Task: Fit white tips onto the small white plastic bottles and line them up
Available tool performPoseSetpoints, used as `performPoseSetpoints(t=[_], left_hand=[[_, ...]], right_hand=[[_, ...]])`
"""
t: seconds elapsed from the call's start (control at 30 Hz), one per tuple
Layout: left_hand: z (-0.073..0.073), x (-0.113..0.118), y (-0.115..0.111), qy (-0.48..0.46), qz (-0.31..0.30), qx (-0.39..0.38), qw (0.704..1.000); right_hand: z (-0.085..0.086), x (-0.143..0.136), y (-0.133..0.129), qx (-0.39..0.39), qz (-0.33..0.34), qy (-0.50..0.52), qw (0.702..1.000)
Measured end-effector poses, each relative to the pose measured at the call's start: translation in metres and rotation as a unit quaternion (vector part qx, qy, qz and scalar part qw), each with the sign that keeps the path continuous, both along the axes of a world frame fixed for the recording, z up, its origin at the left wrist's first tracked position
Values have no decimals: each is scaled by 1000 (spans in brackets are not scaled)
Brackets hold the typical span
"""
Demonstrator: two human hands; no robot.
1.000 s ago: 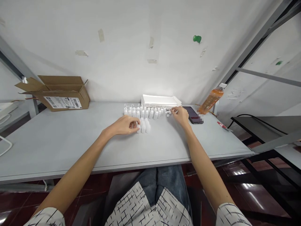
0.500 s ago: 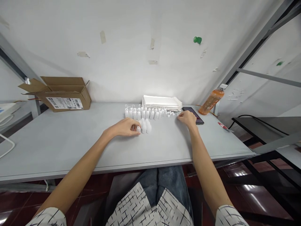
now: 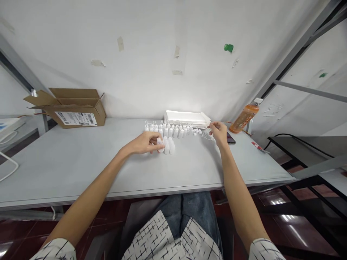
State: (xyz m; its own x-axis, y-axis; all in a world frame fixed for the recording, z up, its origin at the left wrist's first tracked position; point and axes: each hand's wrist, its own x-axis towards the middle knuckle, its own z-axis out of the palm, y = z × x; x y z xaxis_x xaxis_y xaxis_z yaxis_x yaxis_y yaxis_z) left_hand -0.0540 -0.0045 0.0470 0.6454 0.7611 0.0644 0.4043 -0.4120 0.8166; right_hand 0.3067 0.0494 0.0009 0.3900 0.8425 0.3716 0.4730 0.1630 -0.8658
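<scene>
My left hand (image 3: 143, 143) is closed round a small white plastic bottle (image 3: 161, 147), thumb and fingers on its sides. Just right of it, several similar translucent bottles (image 3: 170, 146) stand close together on the table. Behind these runs a row of white bottles (image 3: 175, 133), with thin loops rising from some at the left end. Small white caps (image 3: 197, 132) lie at the row's right end. My right hand (image 3: 220, 133) pinches a thin white string (image 3: 210, 136) above a few more strings lying on the table. The pinched end is too small to see clearly.
A stack of white trays or boxes (image 3: 187, 118) lies against the wall. An open cardboard box (image 3: 73, 108) stands at the back left. At the right are a dark phone (image 3: 231, 139), partly behind my right hand, and a leaning bottle of orange drink (image 3: 245, 117).
My right hand has lifted from the table and moved slightly right and back, drawing up a string. My left hand has raised and tilted its bottle a little.
</scene>
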Motion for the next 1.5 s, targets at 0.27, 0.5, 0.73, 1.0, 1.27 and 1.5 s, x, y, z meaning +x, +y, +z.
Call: performPoseSetpoints(t=[0.27,0.5,0.73,1.0,1.27,1.5], left_hand=[[-2,1,2,-81,1,-21,996],[-2,1,2,-93,-10,-29,995],[0,7,-3,-125,28,-62,990],[-12,22,-8,-181,99,-51,977],[-23,27,-7,-213,106,-46,970],[-28,27,-1,-227,118,9,967]], right_hand=[[15,-9,-5,35,8,260,965],[24,-11,-8,35,65,354,932],[36,-40,-20,-9,186,402,897],[78,-100,-17,-32,319,352,879],[64,-154,-26,-69,396,296,867],[59,-168,-37,-71,404,287,865]])
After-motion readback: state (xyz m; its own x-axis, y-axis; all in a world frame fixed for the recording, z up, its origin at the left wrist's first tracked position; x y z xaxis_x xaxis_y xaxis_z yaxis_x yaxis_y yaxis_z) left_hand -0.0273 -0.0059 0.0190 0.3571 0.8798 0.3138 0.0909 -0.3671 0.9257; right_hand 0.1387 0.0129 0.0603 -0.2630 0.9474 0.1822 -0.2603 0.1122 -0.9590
